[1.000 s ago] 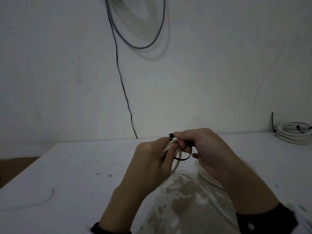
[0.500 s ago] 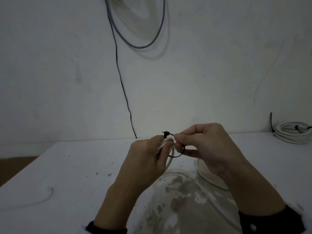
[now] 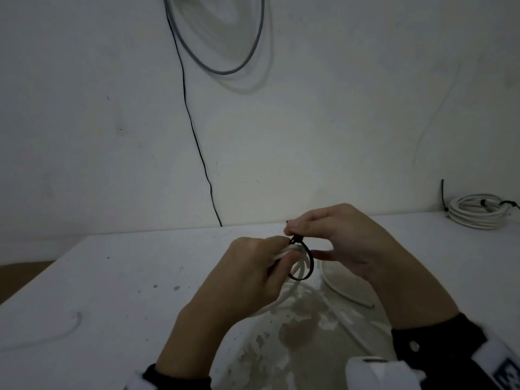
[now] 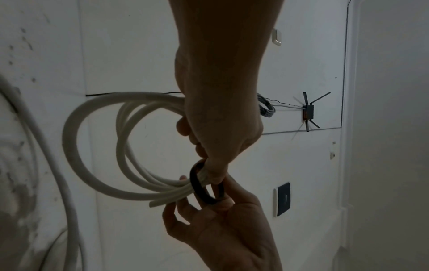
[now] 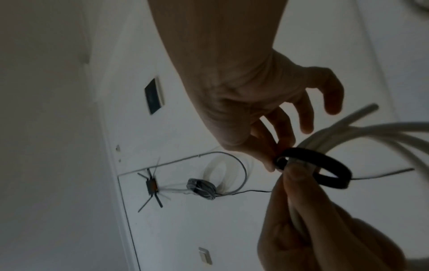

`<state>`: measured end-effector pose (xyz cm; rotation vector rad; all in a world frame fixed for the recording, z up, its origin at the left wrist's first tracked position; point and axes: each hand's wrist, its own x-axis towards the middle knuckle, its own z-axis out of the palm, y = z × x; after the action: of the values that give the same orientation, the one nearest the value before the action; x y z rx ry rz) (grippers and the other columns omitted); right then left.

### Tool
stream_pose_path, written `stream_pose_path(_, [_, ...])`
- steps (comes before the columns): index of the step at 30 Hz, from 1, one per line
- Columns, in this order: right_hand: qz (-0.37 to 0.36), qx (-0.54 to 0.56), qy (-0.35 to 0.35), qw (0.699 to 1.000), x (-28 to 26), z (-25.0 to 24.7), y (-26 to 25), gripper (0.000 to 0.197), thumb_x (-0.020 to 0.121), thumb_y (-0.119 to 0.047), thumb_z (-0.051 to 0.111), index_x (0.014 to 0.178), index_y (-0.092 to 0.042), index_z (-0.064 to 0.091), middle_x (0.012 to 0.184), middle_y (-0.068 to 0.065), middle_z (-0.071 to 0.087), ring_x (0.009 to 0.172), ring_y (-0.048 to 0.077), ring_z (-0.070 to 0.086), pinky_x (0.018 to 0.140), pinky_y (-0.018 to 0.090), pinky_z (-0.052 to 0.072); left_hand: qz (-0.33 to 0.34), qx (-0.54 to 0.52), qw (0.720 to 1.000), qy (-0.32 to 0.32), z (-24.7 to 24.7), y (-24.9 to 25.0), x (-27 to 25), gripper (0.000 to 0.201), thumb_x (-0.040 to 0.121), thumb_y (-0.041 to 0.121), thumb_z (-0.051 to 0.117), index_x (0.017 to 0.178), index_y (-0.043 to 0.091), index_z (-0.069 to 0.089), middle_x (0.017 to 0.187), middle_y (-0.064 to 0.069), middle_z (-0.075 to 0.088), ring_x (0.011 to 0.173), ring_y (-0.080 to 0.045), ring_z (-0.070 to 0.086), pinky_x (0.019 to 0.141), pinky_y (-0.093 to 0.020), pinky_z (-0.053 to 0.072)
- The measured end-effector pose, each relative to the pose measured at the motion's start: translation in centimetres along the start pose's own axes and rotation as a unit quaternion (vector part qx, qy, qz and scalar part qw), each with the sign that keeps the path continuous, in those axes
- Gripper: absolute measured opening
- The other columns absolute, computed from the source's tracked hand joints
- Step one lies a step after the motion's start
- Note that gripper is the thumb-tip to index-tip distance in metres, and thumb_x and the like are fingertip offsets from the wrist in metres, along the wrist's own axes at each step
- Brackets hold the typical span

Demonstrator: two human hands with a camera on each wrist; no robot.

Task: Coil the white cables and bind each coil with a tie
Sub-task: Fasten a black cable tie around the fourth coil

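Cable coil (image 4: 97,146) held above the table (image 3: 126,277), a black tie (image 3: 305,258) looped loosely round its gathered strands.

The left hand (image 3: 253,274) grips the bunched strands in curled fingers, with the loops hanging away from it toward the table. The right hand (image 3: 337,243) pinches the tie at its head between thumb and forefinger, its other fingers spread loosely. The tie's loop stands across the strands, just beyond the left fingertips, so the right hand is the nearer one to tighten it. Pulling the tail away from the left hand, along the tie's own line, looks like the move that would cinch it. Open air lies above and to the right. A bound coil (image 3: 475,211) sits well apart by the wall (image 3: 337,122), and a loose cable (image 3: 346,294) lies under the hands.
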<state>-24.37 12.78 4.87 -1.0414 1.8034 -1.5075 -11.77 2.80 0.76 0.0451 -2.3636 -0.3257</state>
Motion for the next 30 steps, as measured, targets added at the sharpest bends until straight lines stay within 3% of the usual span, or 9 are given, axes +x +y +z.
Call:
stream_pose_path(4, [0.055, 0.140, 0.000, 0.989, 0.5, -0.2, 0.3, 0.028, 0.081, -0.008, 0.063, 0.054, -0.012, 0.066, 0.062, -0.005, 0.067, 0.076, 0.011, 0.060, 0.067, 0.032, 0.041, 0.007, 0.006, 1.000, -0.014, 0.0, 0.7, 0.1, 0.044, 0.090, 0.041, 0.036, 0.090, 0.010, 0.067, 0.067, 0.000, 0.069, 0.048, -0.012, 0.054, 0.049, -0.024, 0.044])
stream_pose_path(9, [0.076, 0.259, 0.072, 0.960, 1.6, -1.6, 0.7, 0.018, 0.084, -0.004, 0.059, 0.067, -0.009, 0.061, 0.061, -0.001, 0.064, 0.074, 0.013, 0.059, 0.066, 0.029, 0.036, 0.030, -0.021, 0.998, -0.047, 0.1, 2.6, 0.3, 0.043, 0.093, 0.036, 0.036, 0.069, 0.008, 0.059, 0.050, 0.001, 0.054, 0.040, -0.015, 0.043, 0.042, -0.022, 0.033])
stream_pose_path(13, [0.069, 0.359, 0.114, 0.924, 2.0, -1.5, 1.1, 0.012, 0.086, 0.006, 0.053, 0.075, 0.002, 0.055, 0.068, 0.011, 0.056, 0.066, 0.017, 0.058, 0.064, 0.030, 0.049, 0.035, -0.029, 0.997, -0.057, -0.2, 2.8, 0.5, 0.044, 0.092, 0.033, 0.038, 0.063, 0.007, 0.056, 0.045, 0.007, 0.040, 0.037, -0.013, 0.036, 0.041, -0.017, 0.027])
stream_pose_path(17, [0.000, 0.355, 0.123, 0.927, 1.7, -0.2, 0.7, 0.015, 0.090, -0.001, 0.055, 0.077, 0.005, 0.057, 0.075, 0.013, 0.058, 0.062, 0.021, 0.068, 0.057, 0.039, 0.058, -0.007, -0.069, 0.997, -0.036, -1.0, 1.9, 0.2, 0.041, 0.092, 0.035, 0.043, 0.081, 0.006, 0.070, 0.049, 0.009, 0.052, 0.041, -0.010, 0.043, 0.043, -0.010, 0.028])
stream_pose_path(20, [-0.019, 0.358, 0.038, 0.933, 1.0, -0.6, -0.1, 0.017, 0.091, -0.009, 0.054, 0.081, 0.003, 0.060, 0.077, 0.012, 0.062, 0.063, 0.022, 0.070, 0.056, 0.033, 0.058, -0.037, -0.097, 0.995, -0.008, -1.5, 1.8, 0.2, 0.027, 0.090, 0.028, 0.049, 0.095, 0.012, 0.070, 0.059, 0.008, 0.066, 0.038, -0.006, 0.045, 0.040, -0.010, 0.029])
stream_pose_path(23, [0.003, 0.311, -0.037, 0.950, 0.4, -0.8, -0.4, 0.015, 0.088, -0.008, 0.055, 0.087, 0.003, 0.065, 0.077, 0.011, 0.068, 0.066, 0.017, 0.069, 0.057, 0.026, 0.056, -0.019, -0.094, 0.995, 0.010, -1.5, 2.0, 0.3, 0.023, 0.090, 0.024, 0.051, 0.094, 0.012, 0.070, 0.063, 0.002, 0.068, 0.042, -0.008, 0.048, 0.041, -0.015, 0.034])
stream_pose_path(27, [0.042, 0.283, -0.017, 0.958, 0.3, -0.5, -0.4, 0.013, 0.085, -0.009, 0.060, 0.077, -0.001, 0.066, 0.057, 0.002, 0.062, 0.047, 0.009, 0.058, 0.046, 0.018, 0.050, 0.003, -0.075, 0.997, 0.005, -1.4, 2.8, 0.4, 0.024, 0.089, 0.028, 0.051, 0.088, 0.013, 0.070, 0.056, 0.011, 0.059, 0.042, -0.007, 0.047, 0.043, -0.008, 0.029])
stream_pose_path(30, [0.074, 0.289, -0.003, 0.954, 0.7, -0.4, -0.1, 0.014, 0.086, -0.007, 0.058, 0.073, -0.003, 0.062, 0.051, 0.001, 0.059, 0.042, 0.006, 0.055, 0.042, 0.017, 0.046, 0.021, -0.075, 0.997, -0.011, -1.5, 3.1, 0.5, 0.034, 0.086, 0.033, 0.046, 0.080, 0.008, 0.070, 0.053, 0.005, 0.059, 0.042, -0.012, 0.047, 0.042, -0.011, 0.029])
